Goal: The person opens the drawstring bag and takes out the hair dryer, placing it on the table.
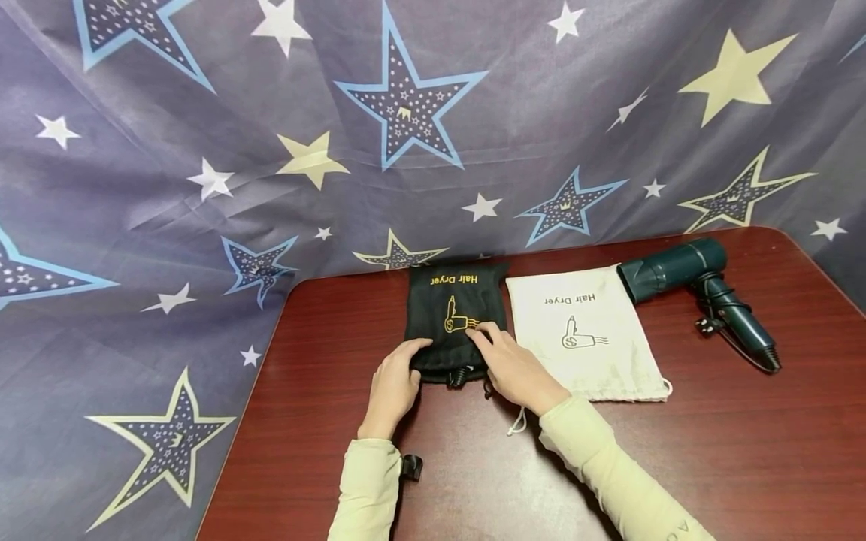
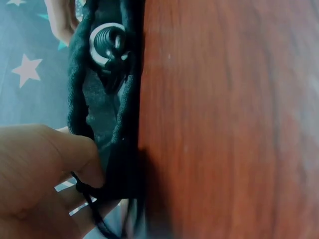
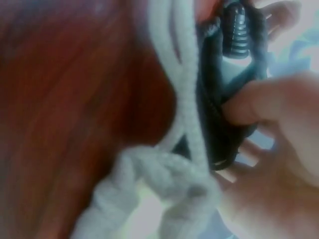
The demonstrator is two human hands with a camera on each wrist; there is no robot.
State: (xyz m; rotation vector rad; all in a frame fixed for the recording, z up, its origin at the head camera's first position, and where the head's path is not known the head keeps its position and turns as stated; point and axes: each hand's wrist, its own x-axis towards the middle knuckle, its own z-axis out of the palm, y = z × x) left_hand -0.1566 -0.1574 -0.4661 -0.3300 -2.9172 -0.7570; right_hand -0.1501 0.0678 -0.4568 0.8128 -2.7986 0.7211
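A black drawstring bag [image 1: 456,300] with a yellow hair dryer print lies flat at the table's back, its mouth facing me. My left hand [image 1: 394,387] grips the left corner of the mouth, thumb at the rim and fingers on the outer side. At the right corner, my right hand [image 1: 514,368] pinches the rim between thumb and fingers. Between the two edges of cloth shows a ribbed black cord end [image 2: 110,41] in a pale ring, with black cord bunched beside it. The rest of that item is hidden inside the bag. Black drawstrings [image 2: 102,219] hang by my left fingers.
A white drawstring bag [image 1: 564,368] printed "Hair Dryer" lies just right of the black one, its white cord [image 1: 518,422] near my right wrist. Further right rests a dark green hair dryer [image 1: 676,269] with its cord wrapped round the handle. A star-patterned curtain [image 1: 257,188] hangs behind the table [image 1: 778,443].
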